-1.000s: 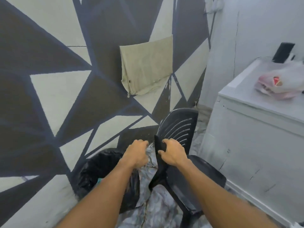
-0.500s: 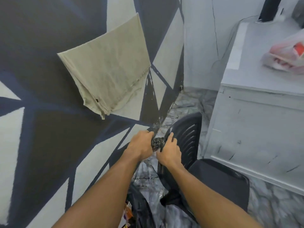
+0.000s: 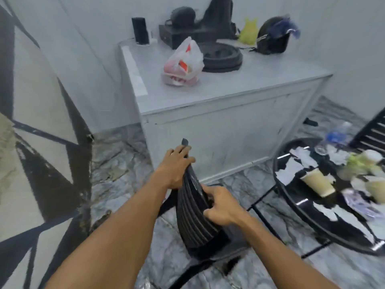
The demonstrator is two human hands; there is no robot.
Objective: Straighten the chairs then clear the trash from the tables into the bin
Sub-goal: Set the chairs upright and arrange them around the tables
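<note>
A black plastic chair (image 3: 192,222) with a slatted back stands on the marble floor below me. My left hand (image 3: 175,167) grips the top of its backrest. My right hand (image 3: 220,207) holds the right edge of the backrest lower down. At the right, a round black glass table (image 3: 325,232) carries trash: a paper cup (image 3: 317,182) lying on its side, torn white paper scraps (image 3: 291,170), crumpled wrappers and a clear plastic bottle (image 3: 335,138). The bin is out of view.
A white cabinet (image 3: 229,130) stands right behind the chair, with a plastic bag (image 3: 183,63), a black round tray, helmets and a speaker on top. A painted wall runs along the left. A second black chair (image 3: 373,132) shows at the right edge.
The view has swung right, away from the wall and the bin, and now shows the cabinet and the table. Both hands still hold the chair's backrest, which has turned with me.
</note>
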